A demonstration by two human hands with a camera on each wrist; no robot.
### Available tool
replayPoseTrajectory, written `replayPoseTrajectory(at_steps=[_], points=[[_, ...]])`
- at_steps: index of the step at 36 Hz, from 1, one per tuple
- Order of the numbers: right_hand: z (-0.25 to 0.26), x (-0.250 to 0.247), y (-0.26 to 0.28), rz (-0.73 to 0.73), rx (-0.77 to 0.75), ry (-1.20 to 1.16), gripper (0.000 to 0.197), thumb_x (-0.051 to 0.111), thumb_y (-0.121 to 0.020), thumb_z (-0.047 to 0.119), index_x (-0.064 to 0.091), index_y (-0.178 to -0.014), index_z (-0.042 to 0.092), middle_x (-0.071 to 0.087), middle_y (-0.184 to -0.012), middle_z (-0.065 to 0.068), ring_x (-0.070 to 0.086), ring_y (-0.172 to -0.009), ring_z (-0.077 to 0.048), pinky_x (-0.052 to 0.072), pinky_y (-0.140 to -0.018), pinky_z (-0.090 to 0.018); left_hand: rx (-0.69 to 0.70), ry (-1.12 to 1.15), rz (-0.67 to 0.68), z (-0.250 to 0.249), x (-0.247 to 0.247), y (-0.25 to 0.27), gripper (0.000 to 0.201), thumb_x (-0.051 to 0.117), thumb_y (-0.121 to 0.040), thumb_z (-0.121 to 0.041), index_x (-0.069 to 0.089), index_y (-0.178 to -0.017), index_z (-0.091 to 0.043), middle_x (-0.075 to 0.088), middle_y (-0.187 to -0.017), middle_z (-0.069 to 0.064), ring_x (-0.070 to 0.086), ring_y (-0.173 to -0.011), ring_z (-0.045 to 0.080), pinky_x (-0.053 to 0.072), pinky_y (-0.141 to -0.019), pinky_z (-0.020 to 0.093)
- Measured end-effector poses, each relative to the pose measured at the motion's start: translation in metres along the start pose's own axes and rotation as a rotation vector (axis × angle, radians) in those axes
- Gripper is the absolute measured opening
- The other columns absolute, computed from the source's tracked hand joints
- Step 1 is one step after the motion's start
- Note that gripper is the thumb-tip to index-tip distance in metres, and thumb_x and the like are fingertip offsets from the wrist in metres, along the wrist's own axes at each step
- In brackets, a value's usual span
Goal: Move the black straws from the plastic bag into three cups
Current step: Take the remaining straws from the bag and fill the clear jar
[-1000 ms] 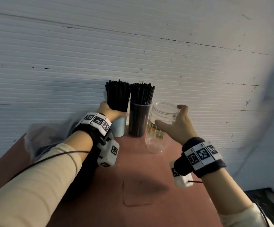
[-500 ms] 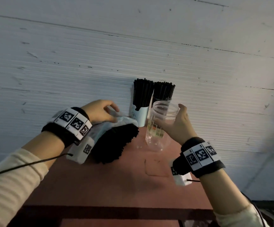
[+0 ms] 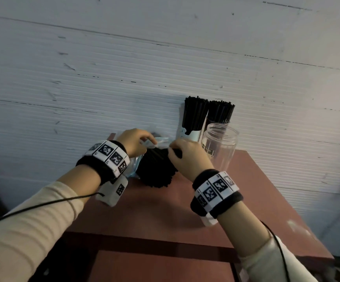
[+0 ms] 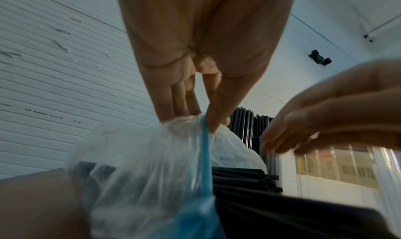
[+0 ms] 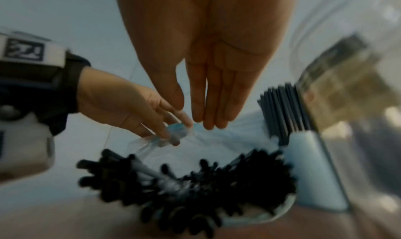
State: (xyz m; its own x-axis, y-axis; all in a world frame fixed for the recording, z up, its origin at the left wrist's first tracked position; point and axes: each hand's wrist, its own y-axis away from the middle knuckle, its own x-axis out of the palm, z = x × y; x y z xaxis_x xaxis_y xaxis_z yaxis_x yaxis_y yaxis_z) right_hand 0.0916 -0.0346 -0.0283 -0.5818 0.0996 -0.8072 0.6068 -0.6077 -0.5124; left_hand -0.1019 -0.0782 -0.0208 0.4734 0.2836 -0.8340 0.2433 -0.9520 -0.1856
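Note:
A clear plastic bag (image 3: 133,166) with a blue strip lies on the red table (image 3: 256,192), and a bundle of black straws (image 3: 156,171) sticks out of it toward me. My left hand (image 3: 151,143) pinches the bag's top edge (image 4: 205,127). My right hand (image 3: 173,152) reaches over the straw ends with its fingers (image 5: 208,112) straight, just at the bag's mouth and holding nothing. An empty clear cup (image 3: 220,149) stands right of my right hand. Behind it a white cup (image 3: 191,137) and a clear cup (image 3: 219,121) are full of upright black straws.
A white ribbed wall (image 3: 104,78) rises directly behind the cups. The table's right edge runs close to the empty cup. A cable (image 3: 42,204) trails from my left wrist along the sleeve.
My right hand let go of the empty clear cup and moved left to the bag's mouth. My left hand kept its pinch on the bag, which now lies closer to the cups.

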Motion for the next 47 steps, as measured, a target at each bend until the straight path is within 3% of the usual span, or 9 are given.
replayPoseTrajectory(at_steps=[6,10,14,20,25,28,32,41,47], points=[[0.013,0.022,-0.029,0.503,0.072,0.084,0.040,0.047,-0.098,0.037,0.061,-0.126,0.013,0.062,-0.124,-0.007,0.056,-0.116,-0.024,0.044,-0.097,-0.033,0.003,0.074,-0.080,-0.003,-0.006,-0.001,0.046,0.058,-0.082,0.003,0.069,-0.103,-0.036,0.061,-0.132,0.002,0.063,-0.104,0.021,0.051,-0.083,0.030],[0.018,0.038,-0.045,0.652,0.079,0.171,0.055,0.040,-0.100,0.043,0.033,-0.149,0.019,0.041,-0.149,-0.008,0.037,-0.137,-0.025,0.029,-0.110,-0.033,0.012,0.084,-0.095,-0.004,-0.013,-0.003,0.047,0.057,-0.082,0.005,0.070,-0.108,-0.033,0.067,-0.121,0.002,0.062,-0.068,0.018,0.049,-0.059,0.024],[0.019,0.050,-0.058,0.643,0.050,0.227,0.055,0.043,-0.099,0.040,0.029,-0.150,0.023,0.045,-0.146,-0.009,0.042,-0.133,-0.028,0.033,-0.109,-0.038,0.024,0.096,-0.098,-0.005,-0.019,-0.002,0.054,0.057,-0.080,0.007,0.068,-0.100,-0.042,0.063,-0.130,-0.002,0.070,-0.085,0.031,0.059,-0.073,0.041],[0.022,0.049,-0.061,0.656,0.002,0.265,0.046,0.049,-0.096,0.030,0.041,-0.141,0.033,0.053,-0.137,-0.005,0.048,-0.126,-0.028,0.037,-0.106,-0.041,0.024,0.081,-0.094,-0.004,-0.021,-0.003,0.054,0.057,-0.081,0.009,0.070,-0.104,-0.038,0.061,-0.133,-0.002,0.070,-0.085,0.031,0.049,-0.050,0.025],[0.028,0.050,-0.062,0.654,-0.006,0.285,0.025,0.052,-0.093,0.022,0.055,-0.117,0.025,0.060,-0.118,-0.004,0.056,-0.109,-0.028,0.044,-0.095,-0.040,0.036,0.067,-0.094,-0.003,-0.023,-0.001,0.054,0.058,-0.082,0.009,0.070,-0.109,-0.036,0.057,-0.138,-0.004,0.068,-0.091,0.024,0.050,-0.053,0.024],[0.026,0.047,-0.061,0.632,0.009,0.249,0.014,0.059,-0.088,0.018,0.054,-0.099,0.025,0.061,-0.108,-0.002,0.058,-0.101,-0.026,0.047,-0.085,-0.036,0.044,0.063,-0.084,0.002,-0.023,-0.002,0.053,0.060,-0.082,0.008,0.069,-0.113,-0.033,0.057,-0.137,-0.006,0.062,-0.109,0.016,0.046,-0.067,0.019],[0.021,0.041,-0.061,0.594,0.021,0.202,0.026,0.062,-0.087,0.012,0.060,-0.112,0.018,0.059,-0.115,-0.002,0.055,-0.106,-0.021,0.038,-0.077,-0.027,0.053,0.087,-0.052,0.005,-0.021,-0.001,0.051,0.062,-0.082,0.007,0.069,-0.116,-0.031,0.059,-0.135,-0.005,0.055,-0.123,0.016,0.041,-0.087,0.020],[0.011,0.009,-0.041,0.496,0.046,0.084,0.031,0.063,-0.082,0.010,0.068,-0.108,0.026,0.061,-0.108,-0.001,0.057,-0.091,-0.016,0.046,-0.074,-0.023,0.044,0.043,-0.011,0.013,-0.010,0.002,0.050,0.069,-0.083,-0.008,0.061,-0.128,-0.028,0.061,-0.129,0.000,0.056,-0.119,0.019,0.039,-0.090,0.022],[0.004,-0.029,-0.014,0.501,0.045,0.040,0.032,0.064,-0.080,0.008,0.070,-0.107,0.026,0.056,-0.094,0.005,0.054,-0.084,-0.012,0.045,-0.073,-0.022,0.224,-0.050,-0.048,-0.003,0.001,0.009,0.071,0.082,-0.070,-0.016,0.051,-0.134,-0.016,0.042,-0.141,0.007,0.041,-0.132,0.020,0.028,-0.101,0.019]])
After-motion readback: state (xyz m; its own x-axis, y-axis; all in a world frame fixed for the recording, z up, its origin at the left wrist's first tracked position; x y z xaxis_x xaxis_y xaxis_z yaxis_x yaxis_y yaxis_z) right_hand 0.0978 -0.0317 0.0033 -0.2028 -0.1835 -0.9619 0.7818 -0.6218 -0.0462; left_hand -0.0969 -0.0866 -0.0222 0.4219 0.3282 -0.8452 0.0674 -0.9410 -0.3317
